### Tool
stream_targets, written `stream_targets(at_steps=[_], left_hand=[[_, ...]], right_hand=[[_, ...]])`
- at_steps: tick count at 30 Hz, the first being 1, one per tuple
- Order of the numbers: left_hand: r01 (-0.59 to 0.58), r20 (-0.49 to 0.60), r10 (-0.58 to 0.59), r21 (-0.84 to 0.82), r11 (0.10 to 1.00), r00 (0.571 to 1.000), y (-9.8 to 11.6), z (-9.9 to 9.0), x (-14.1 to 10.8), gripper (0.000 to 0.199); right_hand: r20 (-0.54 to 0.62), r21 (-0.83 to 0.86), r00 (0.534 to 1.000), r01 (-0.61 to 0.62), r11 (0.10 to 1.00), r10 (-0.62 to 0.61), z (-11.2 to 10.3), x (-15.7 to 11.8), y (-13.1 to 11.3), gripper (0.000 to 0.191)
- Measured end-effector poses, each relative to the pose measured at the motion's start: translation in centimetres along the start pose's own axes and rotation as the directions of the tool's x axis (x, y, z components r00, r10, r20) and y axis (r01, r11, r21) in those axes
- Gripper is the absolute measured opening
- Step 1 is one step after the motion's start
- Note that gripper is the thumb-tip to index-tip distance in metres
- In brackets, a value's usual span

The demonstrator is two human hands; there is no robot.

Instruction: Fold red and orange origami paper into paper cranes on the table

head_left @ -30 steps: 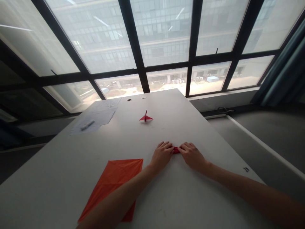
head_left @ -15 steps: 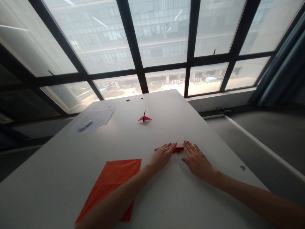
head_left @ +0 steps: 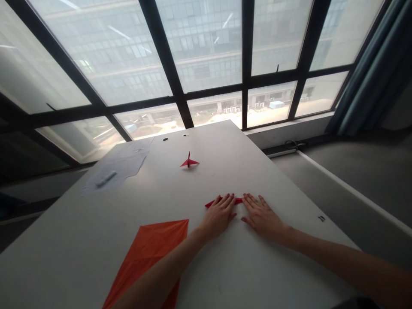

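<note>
A narrow folded red paper [head_left: 211, 203] lies flat on the white table, partly hidden under my fingers. My left hand [head_left: 219, 216] rests palm down across its middle, fingers stretched out. At the paper's right end, my right hand [head_left: 262, 216] lies flat with its fingertips touching the tip and its thumb spread. Farther back stands a small red origami figure [head_left: 189, 162] with pointed wings. An orange paper sheet [head_left: 154, 242] with crease lines lies to the left, partly covered by my left forearm.
White sheets [head_left: 120, 165] with a pale, blurred object [head_left: 106, 179] on them lie at the table's back left. Two round holes sit near the far edge. A small dark mark [head_left: 321, 218] is near the right edge. Windows stand beyond.
The camera view has shifted a little. My left hand has moved slightly over the red paper, and more of the paper's left end shows. My right hand stays at the right end.
</note>
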State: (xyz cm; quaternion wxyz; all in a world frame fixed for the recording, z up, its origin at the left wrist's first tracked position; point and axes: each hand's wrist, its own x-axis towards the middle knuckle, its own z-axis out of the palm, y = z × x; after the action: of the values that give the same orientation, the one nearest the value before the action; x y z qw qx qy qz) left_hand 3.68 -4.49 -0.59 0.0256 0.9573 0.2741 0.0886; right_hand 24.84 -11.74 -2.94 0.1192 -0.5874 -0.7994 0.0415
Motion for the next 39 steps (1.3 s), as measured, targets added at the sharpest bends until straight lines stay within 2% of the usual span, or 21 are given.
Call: stream_targets(at_steps=[6, 8, 13, 18, 24, 27, 29, 31, 36, 39], left_hand=[[-0.018, -0.004, 0.018, -0.013, 1.000, 1.000, -0.6, 0.5, 0.0, 0.053], [-0.018, -0.005, 0.018, -0.014, 1.000, 1.000, -0.6, 0.5, 0.0, 0.054], [-0.013, 0.022, 0.013, -0.002, 1.000, 1.000, -0.7, 0.4, -0.2, 0.055], [0.013, 0.072, -0.015, 0.026, 1.000, 0.997, -0.7, 0.1, -0.6, 0.068], [0.013, 0.078, -0.017, 0.046, 0.999, 0.997, -0.7, -0.1, -0.7, 0.070], [0.016, 0.083, -0.020, 0.048, 0.999, 0.996, -0.7, -0.1, -0.5, 0.069], [0.021, 0.093, -0.025, 0.046, 0.999, 0.995, -0.6, 0.0, -0.6, 0.069], [0.031, 0.099, -0.035, 0.043, 0.999, 0.995, -0.7, 0.2, -0.7, 0.071], [0.190, 0.133, -0.196, 0.059, 0.980, 0.972, -1.6, 0.1, -1.5, 0.078], [0.290, 0.125, -0.289, 0.012, 0.957, 0.949, -2.5, -0.5, -1.1, 0.070]], right_hand=[[-0.068, -0.002, 0.987, -0.143, 0.990, 0.143, -0.6, -0.3, 0.8, 0.066], [-0.089, -0.001, 0.988, -0.129, 0.992, 0.129, -0.5, 0.4, 0.3, 0.068], [-0.033, -0.002, 0.999, -0.019, 1.000, 0.019, 0.4, 1.6, -1.3, 0.070], [-0.032, -0.038, 0.997, -0.065, 0.997, 0.064, 0.8, 1.2, -0.7, 0.080], [-0.061, -0.090, 0.986, -0.163, 0.982, 0.158, 0.3, 0.8, 0.7, 0.083], [-0.104, -0.090, 0.991, -0.089, 0.992, 0.079, 0.2, 1.3, -0.1, 0.080], [-0.072, -0.063, 0.997, 0.016, 0.998, -0.020, 0.3, 1.7, -0.7, 0.079], [-0.028, -0.026, 0.997, 0.070, 0.997, -0.071, 0.4, 2.0, -1.0, 0.079], [0.002, -0.011, 0.997, 0.071, 0.997, -0.071, 0.7, 2.1, -0.8, 0.079], [-0.008, -0.010, 0.997, 0.076, 0.997, -0.076, 0.7, 2.3, -0.6, 0.073]])
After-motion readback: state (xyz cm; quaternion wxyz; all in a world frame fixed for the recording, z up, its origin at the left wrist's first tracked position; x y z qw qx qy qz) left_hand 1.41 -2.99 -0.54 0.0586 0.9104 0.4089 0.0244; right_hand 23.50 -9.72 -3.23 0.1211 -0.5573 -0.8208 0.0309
